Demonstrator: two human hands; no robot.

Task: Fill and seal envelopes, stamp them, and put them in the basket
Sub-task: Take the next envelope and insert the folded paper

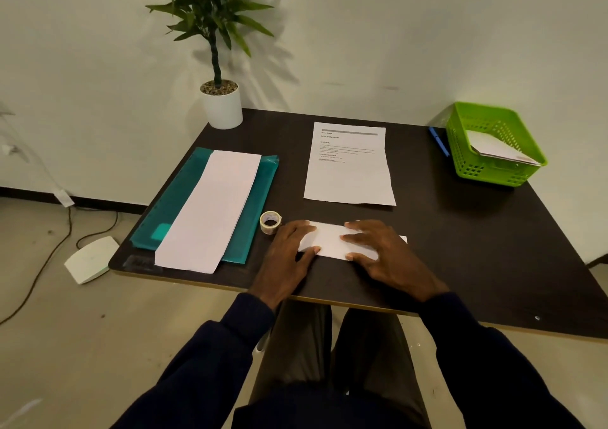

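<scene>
- White envelope [330,241] lies flat on the dark counter [467,251], close to its near edge and straight in front of the person. Its long axis runs left to right, with the right end tipped slightly nearer.
- Both hands rest on it with the fingers laid out flat, pressing rather than gripping. The left hand [289,246] covers its left end and the right hand [386,252] its right half, so neither has to reach.
- The roll of tape [270,222] stands just beside the left hand, on its far side; that hand is the nearer one for sealing.
- The green basket [458,147] sits at the far right corner, well apart, on the right hand's side. It already holds white mail.
- The flap, the seal and any stamp are hidden under the hands, so I cannot tell whether this piece is filled or closed, or even whether it is only a folded sheet.
- Print on the sheet [350,165] beyond is too small to read.
</scene>
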